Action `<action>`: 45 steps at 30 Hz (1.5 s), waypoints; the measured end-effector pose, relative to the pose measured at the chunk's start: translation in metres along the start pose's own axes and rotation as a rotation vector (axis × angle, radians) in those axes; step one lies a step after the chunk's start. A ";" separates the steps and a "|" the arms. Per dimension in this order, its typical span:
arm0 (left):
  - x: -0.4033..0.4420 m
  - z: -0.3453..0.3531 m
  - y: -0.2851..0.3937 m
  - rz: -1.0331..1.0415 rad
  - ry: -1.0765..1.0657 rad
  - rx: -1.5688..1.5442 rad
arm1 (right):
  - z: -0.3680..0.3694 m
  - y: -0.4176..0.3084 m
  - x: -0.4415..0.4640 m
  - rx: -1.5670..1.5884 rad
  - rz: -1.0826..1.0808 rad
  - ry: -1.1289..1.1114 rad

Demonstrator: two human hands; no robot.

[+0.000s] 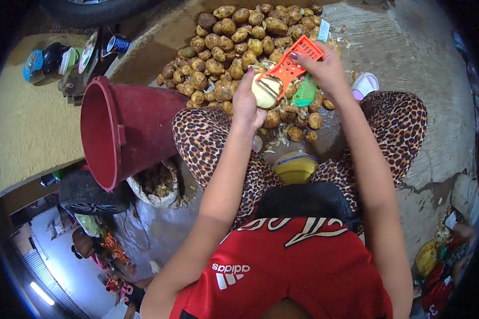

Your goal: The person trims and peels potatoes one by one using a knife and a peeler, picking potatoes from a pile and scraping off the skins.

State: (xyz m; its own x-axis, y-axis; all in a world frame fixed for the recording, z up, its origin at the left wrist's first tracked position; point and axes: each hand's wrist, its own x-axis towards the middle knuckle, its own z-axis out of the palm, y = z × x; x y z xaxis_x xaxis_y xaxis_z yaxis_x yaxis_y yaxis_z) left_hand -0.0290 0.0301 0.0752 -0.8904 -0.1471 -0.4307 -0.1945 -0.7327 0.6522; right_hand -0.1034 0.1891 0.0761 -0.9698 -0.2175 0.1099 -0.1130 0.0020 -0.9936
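Observation:
In my left hand [246, 103] is a pale, mostly peeled potato [263, 95], with the fingers wrapped round its near side. An orange plastic peeler [288, 70] is gripped by my right hand [324, 68], and its blade end lies against the potato's face. Just below the peeler, a green plastic tool [304, 92] rests over the heap; its exact kind is hard to tell. Unpeeled brown potatoes [218, 53] are piled on the floor beyond both hands, with scraps of peel among them.
A large dark red bucket [143, 125] lies tilted by my left knee. Behind it stands a white sack [157, 186] of scraps. A yellow container [296, 169] sits between my legs. Other people [125, 292] are at the lower left, near a tyre [90, 191].

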 end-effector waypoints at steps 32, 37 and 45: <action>0.007 -0.020 -0.014 0.079 -0.276 0.342 | -0.010 -0.017 -0.004 -0.344 -0.122 -0.043; 0.006 -0.018 -0.004 -0.007 -0.247 0.339 | -0.020 -0.026 -0.001 -0.348 -0.082 0.004; 0.002 -0.021 -0.011 -0.046 -0.325 0.457 | -0.030 -0.024 0.007 0.234 0.208 -0.021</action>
State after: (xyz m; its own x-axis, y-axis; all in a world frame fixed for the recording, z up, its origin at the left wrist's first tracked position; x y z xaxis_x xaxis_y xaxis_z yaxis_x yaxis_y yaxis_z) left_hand -0.0201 0.0239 0.0541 -0.9438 0.1433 -0.2978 -0.3300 -0.3609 0.8723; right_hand -0.1138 0.2168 0.1012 -0.9620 -0.2562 -0.0942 0.1421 -0.1754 -0.9742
